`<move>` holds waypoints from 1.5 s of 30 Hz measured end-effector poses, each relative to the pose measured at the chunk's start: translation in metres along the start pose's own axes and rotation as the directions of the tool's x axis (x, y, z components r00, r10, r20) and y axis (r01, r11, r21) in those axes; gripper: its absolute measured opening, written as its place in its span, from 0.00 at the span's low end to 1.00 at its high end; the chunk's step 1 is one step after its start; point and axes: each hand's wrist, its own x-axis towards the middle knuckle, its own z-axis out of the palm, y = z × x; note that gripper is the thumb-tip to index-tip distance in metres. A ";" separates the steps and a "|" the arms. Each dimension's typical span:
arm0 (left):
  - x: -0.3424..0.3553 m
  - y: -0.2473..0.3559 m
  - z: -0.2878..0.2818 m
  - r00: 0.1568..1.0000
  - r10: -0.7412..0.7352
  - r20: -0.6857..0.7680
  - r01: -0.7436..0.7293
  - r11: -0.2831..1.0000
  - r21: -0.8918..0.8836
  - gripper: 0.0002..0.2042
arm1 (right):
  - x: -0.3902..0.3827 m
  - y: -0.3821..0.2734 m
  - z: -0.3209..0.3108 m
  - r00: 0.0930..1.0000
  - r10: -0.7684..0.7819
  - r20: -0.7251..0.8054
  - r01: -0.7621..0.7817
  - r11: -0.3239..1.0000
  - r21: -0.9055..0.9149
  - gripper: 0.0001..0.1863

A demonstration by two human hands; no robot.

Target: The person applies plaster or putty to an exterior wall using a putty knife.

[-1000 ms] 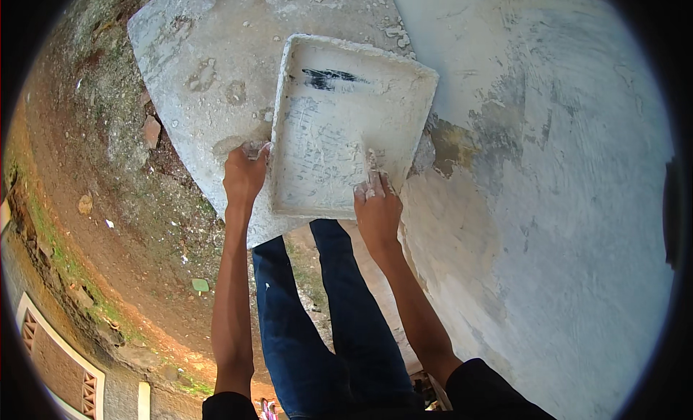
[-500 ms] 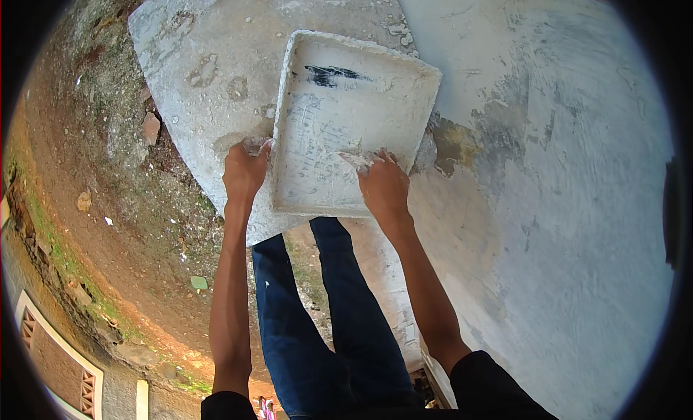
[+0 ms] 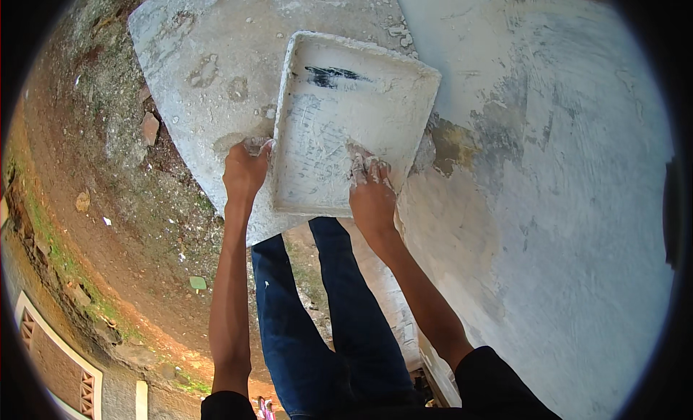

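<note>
The tray [image 3: 284,106] sits a little askew on the slab [image 3: 180,81], in front of the person, between the 2 hands. It is a shallow rectangle with 4 low walls, their rims lumpy with dried white crust. Its floor is chalky and uneven, streaked grey at the left, and near the far wall a ragged black smear [image 3: 332,76] shows through the white.

The left hand [image 3: 244,171] is curled beside the tray's left wall, thumb tip at the rim. Its fingers are bent and partly hidden, so I cannot tell whether they grip the wall. The right hand [image 3: 372,189] reaches over the near wall, fingers pointing down to the floor and caked with wet-looking white paste [image 3: 359,164]; whether they clasp something under that coating I cannot tell.

The slab is grey-white and angular, gritty, with shallow pits and crumbs. To the right spreads a broad surface [image 3: 563,225] coated in pale grey, with brushy swirls, darker scuffs and a rough brown patch [image 3: 455,147]. To the left lies reddish, pebbly ground [image 3: 108,182] with a flat stone chip [image 3: 150,128]. Below are blue jeans [image 3: 296,312], smooth and narrow.
</note>
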 end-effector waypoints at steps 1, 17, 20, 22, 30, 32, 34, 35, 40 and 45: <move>0.000 -0.001 -0.003 1.000 -0.003 -0.003 0.003 1.000 0.002 0.23 | -0.010 -0.008 0.001 1.000 -0.003 0.000 0.003 1.000 0.004 0.26; -0.004 0.006 -0.005 1.000 0.015 -0.003 -0.015 0.999 -0.029 0.23 | -0.049 -0.018 0.005 0.993 0.092 0.070 -0.094 0.995 0.033 0.25; -0.003 0.004 -0.005 1.000 0.020 0.000 -0.020 0.999 -0.027 0.22 | -0.056 -0.021 0.003 0.995 0.096 0.027 -0.097 0.994 0.042 0.24; -0.001 0.000 -0.005 1.000 0.022 -0.008 -0.022 0.999 -0.022 0.22 | -0.058 -0.022 -0.006 0.989 0.142 0.030 -0.143 0.989 0.037 0.23; -0.004 0.001 -0.004 0.999 0.037 -0.024 -0.039 0.997 -0.073 0.22 | -0.056 -0.020 0.006 0.995 0.069 0.069 -0.069 0.998 -0.003 0.18; -0.007 0.008 -0.007 1.000 0.017 -0.017 -0.018 0.999 -0.043 0.20 | -0.066 -0.024 0.003 0.992 0.054 0.115 -0.052 0.998 -0.018 0.19; -0.007 0.010 -0.009 1.000 -0.001 -0.009 0.001 1.000 -0.016 0.18 | -0.073 -0.024 0.003 0.992 0.071 0.100 -0.070 0.997 -0.014 0.19; -0.007 0.010 -0.009 1.000 0.005 -0.002 -0.005 1.000 -0.021 0.18 | -0.074 -0.022 0.003 0.992 0.091 0.082 -0.090 0.996 -0.011 0.19; -0.006 0.009 -0.008 1.000 -0.010 0.020 0.011 0.999 -0.037 0.18 | -0.051 -0.011 -0.001 0.989 0.097 0.113 -0.090 0.993 -0.070 0.21; -0.002 -0.004 -0.006 0.999 0.046 -0.011 -0.047 0.996 -0.073 0.22 | -0.037 -0.003 0.000 0.996 -0.010 0.088 0.020 0.993 -0.119 0.21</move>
